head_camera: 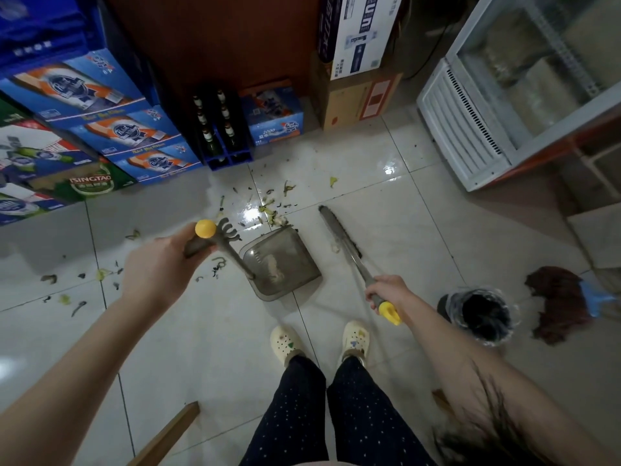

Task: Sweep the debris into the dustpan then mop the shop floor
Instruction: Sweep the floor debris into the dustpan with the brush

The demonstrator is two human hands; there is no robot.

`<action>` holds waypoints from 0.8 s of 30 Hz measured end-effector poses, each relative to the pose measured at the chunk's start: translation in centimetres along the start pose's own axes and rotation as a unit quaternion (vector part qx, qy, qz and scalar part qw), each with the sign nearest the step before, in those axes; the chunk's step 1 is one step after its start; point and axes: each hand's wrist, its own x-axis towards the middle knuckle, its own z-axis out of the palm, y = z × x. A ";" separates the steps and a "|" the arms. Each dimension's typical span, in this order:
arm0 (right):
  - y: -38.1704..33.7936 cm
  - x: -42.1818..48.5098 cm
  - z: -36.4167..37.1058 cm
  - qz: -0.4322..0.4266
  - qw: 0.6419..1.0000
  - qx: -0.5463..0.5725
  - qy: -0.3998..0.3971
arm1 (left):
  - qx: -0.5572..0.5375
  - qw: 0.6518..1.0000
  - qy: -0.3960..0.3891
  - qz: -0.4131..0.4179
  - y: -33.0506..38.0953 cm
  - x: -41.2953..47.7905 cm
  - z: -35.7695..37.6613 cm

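A green carton (pixel 90 185) at the left shows the letters "SINGTAO" in white. The blue cartons (pixel 84 89) stacked above and beside it carry a round ribbon logo on an orange and white band, with lettering too blurred to read. A smaller blue box (pixel 274 116) by the wall has "2000" printed on its front. Next to it a blue crate (pixel 221 129) holds dark glass bottles. The white box (pixel 363 28) on top of the brown cardboard box (pixel 356 99) bears large letters that look like "FUN".

The left hand (pixel 158 264) reaches forward with its fingers curled round the grey, yellow-capped handle (pixel 201 240) of the dustpan (pixel 282 260). The dustpan rests on the tiled floor (pixel 201 331) with some dirt inside, its mouth towards a small heap of green and dark debris (pixel 268 206). More scraps lie scattered across the tiles to the left.

The right hand (pixel 389 292) grips the broom near its yellow end, arm extended. The broom (pixel 339 230) has its head on the floor just right of the dustpan.

A mop (pixel 557 301) with a reddish-brown head lies at the right, beside a bin (pixel 480 314) lined with a black bag
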 end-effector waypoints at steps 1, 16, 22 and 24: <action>0.0 0.1 0.5 0.003 1.000 -0.004 -0.006 | -0.001 1.000 -0.001 -0.009 -0.1 -0.1 0.0; -5.6 1.3 13.6 -0.039 0.994 0.004 -0.106 | -0.007 0.998 -0.011 -0.057 -5.1 -2.0 -2.3; -7.7 0.1 14.6 -0.076 0.991 -0.044 -0.097 | 0.009 0.998 -0.003 -0.067 -7.2 -2.1 -2.8; -8.5 0.1 13.6 -0.081 0.992 -0.048 -0.084 | 0.016 0.998 0.004 -0.061 -7.6 -2.1 -2.7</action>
